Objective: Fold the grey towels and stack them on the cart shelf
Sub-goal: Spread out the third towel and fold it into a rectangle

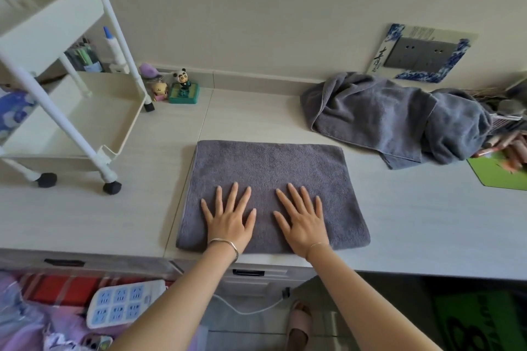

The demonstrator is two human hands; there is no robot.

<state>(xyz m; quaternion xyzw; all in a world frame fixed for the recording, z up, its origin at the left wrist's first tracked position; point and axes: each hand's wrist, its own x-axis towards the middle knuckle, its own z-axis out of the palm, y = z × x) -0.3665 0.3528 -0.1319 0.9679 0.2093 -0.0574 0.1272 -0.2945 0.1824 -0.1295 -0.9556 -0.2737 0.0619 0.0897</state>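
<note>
Nearest: left hand (pixel 229 221) and right hand (pixel 302 221), side by side, palms down.
Fingers (pixel 234 194): straight, spread wide, gripping nothing.
Folded grey towel (pixel 271 168): flat under both hands, at worktop (pixel 413 222) front edge.
Cart (pixel 94 111): left, standing on worktop.
Crumpled grey towels (pixel 385 117): heaped far right, by wall.

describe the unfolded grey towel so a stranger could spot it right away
Start at the grey wall socket with the blue-and-white frame, above the right end of the pale counter. Directly below it lies the crumpled grey towel, a rumpled heap. The other grey towel lies flat and squared under the left hand and right hand, nearer the front edge.
</note>
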